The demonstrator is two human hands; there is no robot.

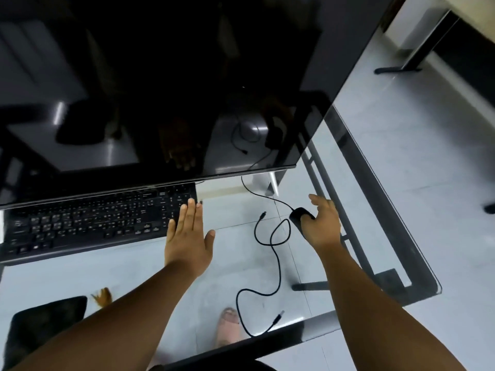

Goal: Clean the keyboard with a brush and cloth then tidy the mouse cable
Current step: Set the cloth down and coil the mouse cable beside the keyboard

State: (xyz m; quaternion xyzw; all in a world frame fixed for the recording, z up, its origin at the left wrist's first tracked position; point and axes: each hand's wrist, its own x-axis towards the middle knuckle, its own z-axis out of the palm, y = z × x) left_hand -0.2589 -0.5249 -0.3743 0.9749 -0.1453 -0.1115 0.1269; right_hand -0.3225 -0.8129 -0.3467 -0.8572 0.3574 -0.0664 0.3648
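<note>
While the mouse (301, 216) is gripped by the right hand (321, 226) at the right, its cable (273, 238) should be gathered loosely; the left hand (187, 239) is held flat beside the keyboard (93, 220).

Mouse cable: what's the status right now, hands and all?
Left hand flat at keyboard's right end. Right hand grips mouse. Cable loose, looped across glass desk. Nothing blocking.

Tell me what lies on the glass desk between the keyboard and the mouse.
In the head view, the left hand rests at the keyboard's right end; beyond it, bare glass desk, then the mouse cable's loop beside the mouse.
</note>
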